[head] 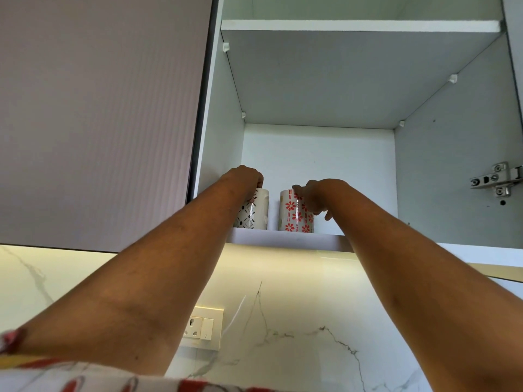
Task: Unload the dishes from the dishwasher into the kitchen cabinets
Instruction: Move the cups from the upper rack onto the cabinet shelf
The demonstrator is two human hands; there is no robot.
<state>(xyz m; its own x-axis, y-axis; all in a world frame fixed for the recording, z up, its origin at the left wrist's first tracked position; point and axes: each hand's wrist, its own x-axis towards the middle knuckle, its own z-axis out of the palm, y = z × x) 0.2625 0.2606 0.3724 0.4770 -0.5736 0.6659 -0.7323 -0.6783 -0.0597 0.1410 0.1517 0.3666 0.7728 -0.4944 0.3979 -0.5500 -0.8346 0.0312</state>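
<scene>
I look up into an open wall cabinet. Two mugs stand side by side at the front of its bottom shelf [285,240]. The white mug with black marks [256,212] is on the left, and my left hand [244,179] grips its upper left side. To its right stands the white mug with red flowers [293,213]; my right hand [314,195] holds its top right, fingers curled over the rim and side. Both mugs are upright, a small gap between them.
A closed cabinet door [99,123] fills the left. An upper shelf [359,26] spans the cabinet above. A metal hinge [493,179] is fixed to the right wall. Below are a marble backsplash [297,321] and a wall socket [202,328].
</scene>
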